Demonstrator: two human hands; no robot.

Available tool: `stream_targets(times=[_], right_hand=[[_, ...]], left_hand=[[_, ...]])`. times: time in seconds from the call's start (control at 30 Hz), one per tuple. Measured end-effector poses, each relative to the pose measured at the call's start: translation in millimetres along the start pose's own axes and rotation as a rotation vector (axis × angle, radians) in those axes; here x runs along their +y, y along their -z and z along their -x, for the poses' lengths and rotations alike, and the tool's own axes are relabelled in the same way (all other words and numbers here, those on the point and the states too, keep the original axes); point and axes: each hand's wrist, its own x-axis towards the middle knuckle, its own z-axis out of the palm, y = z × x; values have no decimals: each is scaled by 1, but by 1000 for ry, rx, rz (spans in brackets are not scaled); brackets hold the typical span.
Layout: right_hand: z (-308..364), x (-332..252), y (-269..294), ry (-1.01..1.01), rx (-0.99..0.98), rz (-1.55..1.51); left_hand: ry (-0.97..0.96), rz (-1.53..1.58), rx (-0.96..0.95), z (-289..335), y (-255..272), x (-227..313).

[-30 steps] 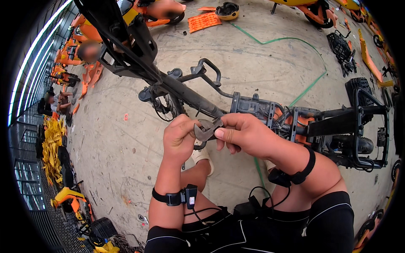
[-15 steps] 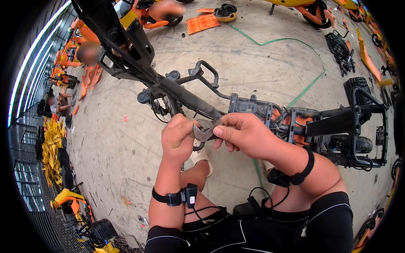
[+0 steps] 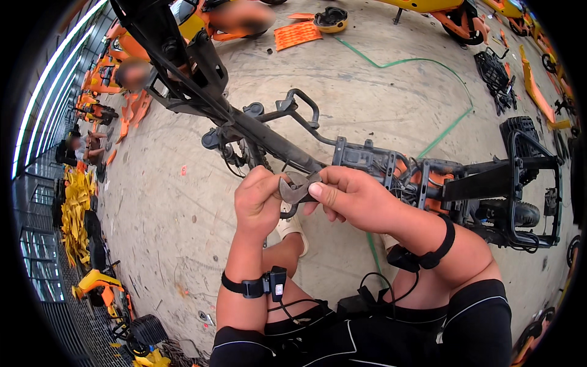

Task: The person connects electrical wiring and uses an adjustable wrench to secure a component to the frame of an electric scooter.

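A curved grey metal piece (image 3: pixel 295 191), shaped like an open hook, sits between my two hands in front of the bare black scooter frame (image 3: pixel 266 139). My left hand (image 3: pixel 255 199) is closed, its thumb and finger at the piece's left end. At the other end, my right hand (image 3: pixel 348 191) pinches it with the thumb on top, while its other fingers curl below. Both hands hide part of the piece, so its full shape and kind cannot be told. The frame's dark tube passes just beyond my fingers.
To the right lies the frame's rear section (image 3: pixel 477 180) with wires and a wheel. A green strap (image 3: pixel 452 131) crosses the concrete floor. A yellow helmet (image 3: pixel 330 21) and an orange panel (image 3: pixel 298 35) lie ahead. Yellow scraps (image 3: pixel 77 211) pile up at left, where people sit farther off.
The view has shifted very slightly. My hands keep their hold on the metal piece, with only a small movement of the right fingers.
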Motion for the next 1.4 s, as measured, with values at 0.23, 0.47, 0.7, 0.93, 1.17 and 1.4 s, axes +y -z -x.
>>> stream_targets(times=[0.23, 0.47, 0.7, 0.93, 1.17, 1.4], right_hand=[[-1, -3, 0, 9, 53, 73], [-7, 2, 2, -15, 35, -79], [-9, 10, 1, -35, 26, -101], [-5, 2, -3, -48, 53, -31], [-6, 2, -1, -31, 54, 10], [-7, 7, 2, -44, 56, -70]], left_hand=[[-14, 0, 7, 0, -1, -2], [37, -22, -21, 0, 0, -1], [102, 72, -34, 2, 0, -1], [92, 79, -15, 1, -1, -3], [111, 57, -48, 3, 0, -5], [127, 101, -41, 3, -2, -3]])
